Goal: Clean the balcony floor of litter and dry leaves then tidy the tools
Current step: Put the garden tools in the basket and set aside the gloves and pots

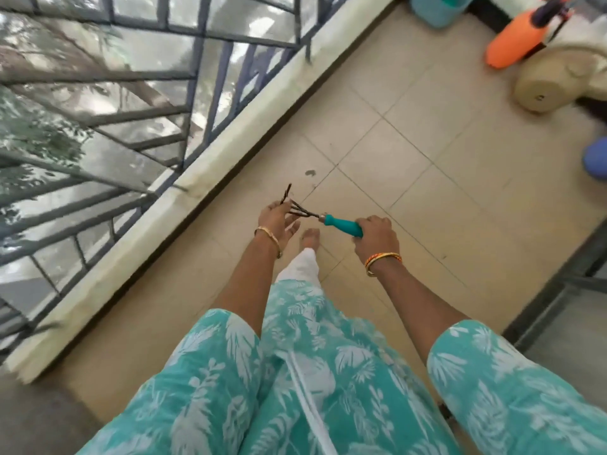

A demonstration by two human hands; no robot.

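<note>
a person stands on a tiled balcony floor (410, 152), seen from above. the right hand (374, 233) has its grip wrapped around the teal handle of a small hand rake (341, 223), held level above the floor in front of the body. the rake's dark metal prongs point toward the left hand (277, 218), whose fingers are loosely spread at the prongs; it seems to pinch a thin dark twig (285, 193) that sticks up past the prongs, though blur makes that grip hard to confirm. a bare foot (310, 238) shows just below the rake. beyond the rake, against the far wall, lie an orange spray bottle (514, 44) and a tipped beige pot (555, 82). a dark metal railing (197, 103) runs along the rake's left side.
</note>
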